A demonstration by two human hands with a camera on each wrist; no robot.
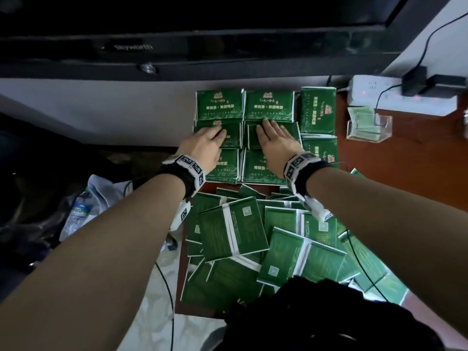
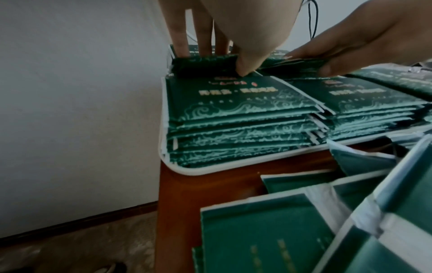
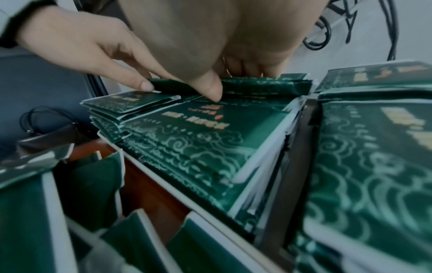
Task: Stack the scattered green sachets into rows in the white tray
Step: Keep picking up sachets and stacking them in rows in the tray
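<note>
A reddish-brown wooden worktop (image 1: 417, 168) carries everything, with a black flat television (image 1: 177, 34) along its far side. A shallow white plastic tray (image 2: 198, 170) with a rounded rim sits at the worktop's far left corner, filled with neat stacks of glossy green rectangular foil sachets (image 1: 219, 105) laid face up in two columns of three rows; more stacks (image 1: 317, 110) stand just right of these, turned sideways. Nearer the person, a loose heap of scattered green sachets (image 1: 253, 236) lies mostly back side up, overlapping at all angles. A white power strip (image 1: 395, 97) and a small clear plastic box (image 1: 368, 127) holding green packets sit at the far right. The left hand (image 1: 205, 145) rests on the middle stack of the left column, its fingers over the far edge and thumb at the near edge, pinching the top sachets. The right hand (image 1: 274, 140) grips the middle stack of the right column the same way.
</note>
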